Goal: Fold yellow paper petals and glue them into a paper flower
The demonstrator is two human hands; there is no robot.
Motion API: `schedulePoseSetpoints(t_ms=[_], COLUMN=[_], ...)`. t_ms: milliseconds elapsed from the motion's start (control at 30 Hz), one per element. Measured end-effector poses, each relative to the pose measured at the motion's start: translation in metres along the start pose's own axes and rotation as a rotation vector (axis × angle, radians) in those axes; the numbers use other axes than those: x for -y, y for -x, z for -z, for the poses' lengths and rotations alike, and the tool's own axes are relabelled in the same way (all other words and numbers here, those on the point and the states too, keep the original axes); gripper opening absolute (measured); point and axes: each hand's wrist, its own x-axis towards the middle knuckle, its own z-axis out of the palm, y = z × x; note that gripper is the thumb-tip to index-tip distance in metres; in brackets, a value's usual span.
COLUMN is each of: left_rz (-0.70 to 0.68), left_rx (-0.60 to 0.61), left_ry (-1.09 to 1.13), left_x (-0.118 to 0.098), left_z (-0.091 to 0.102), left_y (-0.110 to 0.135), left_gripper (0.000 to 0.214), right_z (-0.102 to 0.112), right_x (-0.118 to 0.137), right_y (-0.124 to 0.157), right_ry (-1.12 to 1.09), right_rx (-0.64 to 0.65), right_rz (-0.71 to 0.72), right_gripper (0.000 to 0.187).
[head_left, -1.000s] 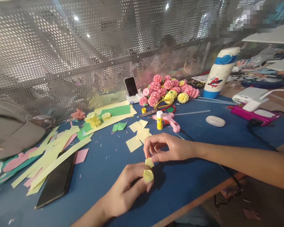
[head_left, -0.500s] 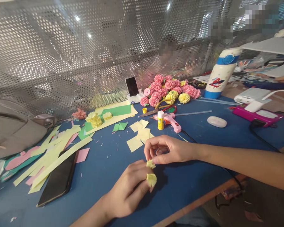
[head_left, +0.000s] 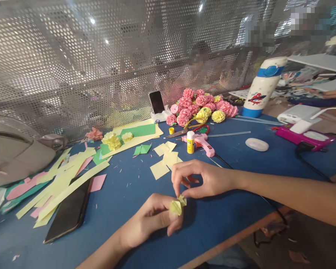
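Observation:
Between the thumb and fingers of my left hand (head_left: 154,215) is a small folded yellow paper piece (head_left: 175,208). My right hand (head_left: 204,180) comes in from the right and pinches a second yellow paper piece (head_left: 183,200) with thumb and forefinger. The two pieces overlap in my view; whether they touch I cannot tell. Both hands are held over the blue table (head_left: 212,231). Just beyond them lie several flat yellow paper squares (head_left: 160,170). A glue stick (head_left: 190,142) stands upright without its cap, beside a pink glue gun (head_left: 205,144).
Pink and yellow paper flowers (head_left: 201,106) are heaped at the back, near scissors (head_left: 182,131) and a phone (head_left: 156,101). Paper strips (head_left: 72,183) partly cover a dark phone (head_left: 67,216) at left. A bottle (head_left: 264,87) and a magenta power strip (head_left: 305,136) stand at right.
My left hand has turned and its fingers have shifted around the yellow piece. The two yellow pieces are closer together now. My right hand has barely moved.

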Motion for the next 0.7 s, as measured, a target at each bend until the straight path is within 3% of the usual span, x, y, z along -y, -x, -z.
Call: schedulePoseSetpoints(t_ms=[167, 367, 700], left_rz=[-0.024, -0.051, 0.010], left_rx=[-0.018, -0.097, -0.053], left_ry=[0.294, 0.321, 0.302], left_x=[0.008, 0.009, 0.007], left_z=[0.003, 0.005, 0.006], left_y=[-0.003, -0.005, -0.003], left_gripper=[0.042, 0.038, 0.039], right_z=[0.000, -0.005, -0.011], right_x=[-0.004, -0.003, 0.000], right_y=[0.002, 0.004, 0.004], right_ry=[0.026, 0.118, 0.050], right_rx=[-0.005, -0.035, -0.061], right_rz=[0.057, 0.155, 0.074], right_gripper=[0.008, 0.004, 0.017])
